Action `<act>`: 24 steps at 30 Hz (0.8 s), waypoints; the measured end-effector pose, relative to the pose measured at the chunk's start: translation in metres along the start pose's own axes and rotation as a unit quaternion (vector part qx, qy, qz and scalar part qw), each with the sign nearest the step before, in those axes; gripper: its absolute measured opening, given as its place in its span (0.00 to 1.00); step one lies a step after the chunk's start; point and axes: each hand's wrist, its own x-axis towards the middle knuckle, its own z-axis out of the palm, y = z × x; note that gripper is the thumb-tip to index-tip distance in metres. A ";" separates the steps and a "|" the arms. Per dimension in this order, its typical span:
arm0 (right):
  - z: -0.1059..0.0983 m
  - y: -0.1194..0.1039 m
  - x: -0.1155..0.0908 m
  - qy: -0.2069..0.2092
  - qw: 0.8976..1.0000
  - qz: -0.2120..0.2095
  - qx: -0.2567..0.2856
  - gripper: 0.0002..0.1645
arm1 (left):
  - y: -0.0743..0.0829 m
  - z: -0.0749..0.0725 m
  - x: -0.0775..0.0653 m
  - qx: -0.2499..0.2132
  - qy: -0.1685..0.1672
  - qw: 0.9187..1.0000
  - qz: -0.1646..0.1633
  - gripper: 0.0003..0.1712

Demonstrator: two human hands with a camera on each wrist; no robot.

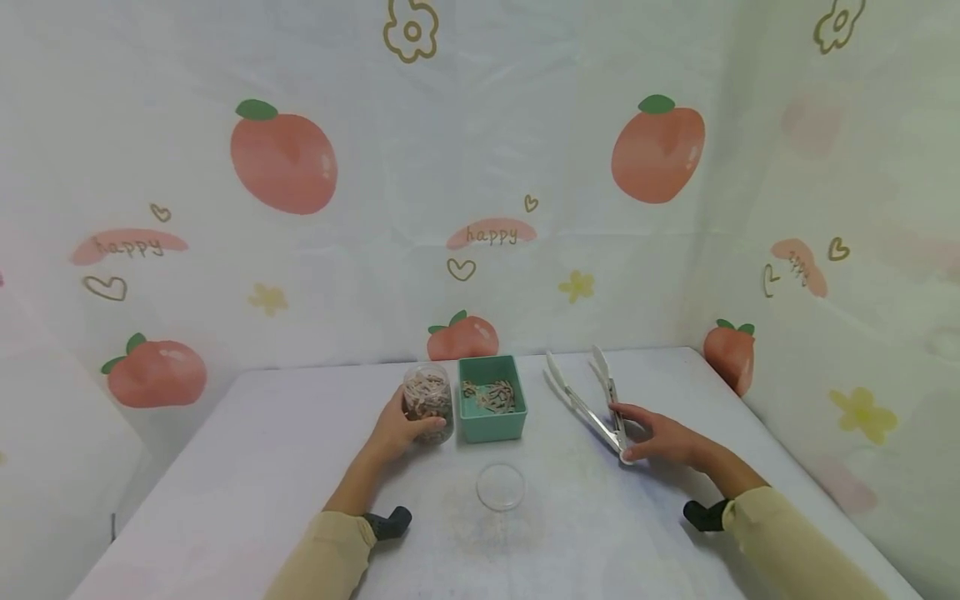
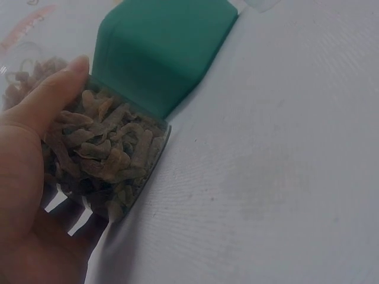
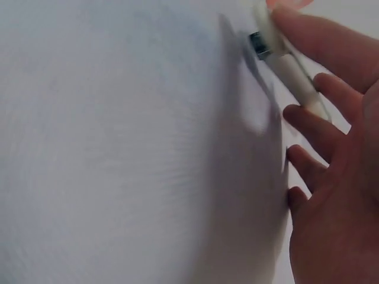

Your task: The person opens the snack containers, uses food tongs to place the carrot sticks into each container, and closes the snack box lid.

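Note:
My left hand (image 1: 392,432) grips a clear jar (image 1: 429,390) full of brownish dried pieces, thumb across its near side. In the left wrist view the jar is tilted, its dried pieces (image 2: 106,139) showing through the wall. Right beside it stands a green box (image 1: 491,428), with some similar pieces (image 1: 497,397) on its bottom. Metal tongs (image 1: 587,417) with pale tips lie spread in a V, tips toward the wall. My right hand (image 1: 667,438) is at their hinge end, thumb touching the hinge and fingers loosely spread along the right arm, as the right wrist view also shows.
A round clear lid (image 1: 501,487) lies on the white tabletop (image 1: 285,467) in front of the green box. Behind the table hangs a white sheet (image 1: 375,292) printed with peaches; another side of it rises on the right. Black wrist mounts (image 1: 388,523) sit at both sleeves.

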 end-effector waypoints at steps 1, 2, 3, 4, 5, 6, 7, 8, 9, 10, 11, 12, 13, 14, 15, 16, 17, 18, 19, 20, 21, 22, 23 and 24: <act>0.000 -0.001 -0.001 0.000 1.000 0.002 -0.003 0.52 | 0.000 0.000 0.000 -0.001 -0.001 1.000 0.000 0.56; -0.001 -0.003 -0.001 0.000 1.000 0.003 -0.009 0.51 | 0.000 0.001 0.000 -0.001 -0.002 1.000 -0.002 0.56; -0.002 -0.005 -0.002 0.000 1.000 0.006 -0.013 0.51 | 0.001 0.001 0.000 -0.002 -0.002 1.000 -0.003 0.57; -0.003 -0.008 -0.003 -0.001 1.000 0.009 -0.014 0.50 | 0.001 0.001 0.000 -0.002 -0.002 1.000 -0.003 0.57; -0.005 -0.011 -0.003 -0.002 1.000 0.011 -0.014 0.49 | 0.002 0.001 0.000 -0.002 -0.001 1.000 -0.003 0.57; -0.006 -0.014 -0.004 -0.003 1.000 0.014 -0.017 0.48 | 0.003 0.001 0.000 -0.003 0.000 1.000 -0.003 0.57; -0.008 -0.017 -0.005 -0.002 1.000 0.018 -0.015 0.47 | 0.003 0.001 0.000 -0.004 0.000 1.000 -0.003 0.57; -0.009 -0.020 -0.006 -0.002 1.000 0.022 -0.014 0.46 | 0.004 0.001 0.000 -0.005 -0.001 1.000 -0.002 0.57; -0.011 -0.023 -0.007 0.000 1.000 0.029 -0.010 0.44 | 0.004 0.001 0.000 -0.006 -0.001 1.000 -0.001 0.57; -0.012 -0.026 -0.008 0.002 0.999 0.032 -0.009 0.43 | 0.004 0.001 0.000 -0.005 -0.002 1.000 -0.001 0.57; -0.014 -0.029 -0.008 0.005 0.999 0.034 -0.005 0.42 | 0.004 0.001 0.000 -0.003 -0.003 1.000 0.000 0.57; -0.014 -0.031 -0.009 0.008 0.999 0.037 -0.003 0.41 | 0.004 0.000 0.000 -0.002 -0.004 1.000 -0.001 0.58; -0.015 -0.033 -0.009 0.015 0.999 0.040 0.000 0.40 | 0.004 0.000 0.000 0.000 -0.005 1.000 -0.001 0.58; -0.015 -0.036 -0.008 0.021 0.999 0.039 0.000 0.39 | 0.004 0.000 0.000 0.002 -0.005 1.000 -0.002 0.58; -0.015 -0.039 -0.008 0.029 0.999 0.041 0.002 0.38 | 0.005 -0.001 -0.001 0.005 -0.006 1.000 -0.003 0.58; -0.015 -0.041 -0.007 0.036 0.999 0.038 0.001 0.37 | 0.005 -0.001 -0.001 0.006 -0.006 1.000 -0.005 0.58; -0.014 -0.044 -0.006 0.045 0.998 0.035 0.002 0.36 | 0.005 -0.002 -0.001 0.007 -0.006 1.000 -0.007 0.58; -0.012 -0.048 -0.006 0.054 0.998 0.032 0.003 0.35 | 0.006 -0.002 -0.002 0.007 -0.007 1.000 -0.008 0.59; -0.011 -0.050 -0.005 0.063 0.998 0.028 0.004 0.34 | 0.006 -0.002 -0.002 0.007 -0.007 1.000 -0.008 0.59; -0.010 -0.053 -0.004 0.070 0.997 0.024 0.007 0.33 | 0.007 -0.003 -0.002 0.007 -0.008 1.000 -0.009 0.60; -0.008 -0.056 -0.003 0.079 0.997 0.020 0.011 0.32 | 0.007 -0.003 -0.002 0.006 -0.010 1.000 -0.007 0.61; -0.006 -0.058 -0.003 0.085 0.996 0.014 0.018 0.31 | 0.008 -0.003 -0.002 0.004 -0.011 1.000 -0.005 0.61; -0.004 -0.060 -0.002 0.090 0.996 0.010 0.025 0.29 | 0.008 -0.003 -0.001 0.003 -0.012 1.000 -0.002 0.62; -0.002 -0.061 -0.001 0.095 0.995 0.008 0.033 0.28 | 0.009 -0.003 -0.001 0.002 -0.012 1.000 0.002 0.62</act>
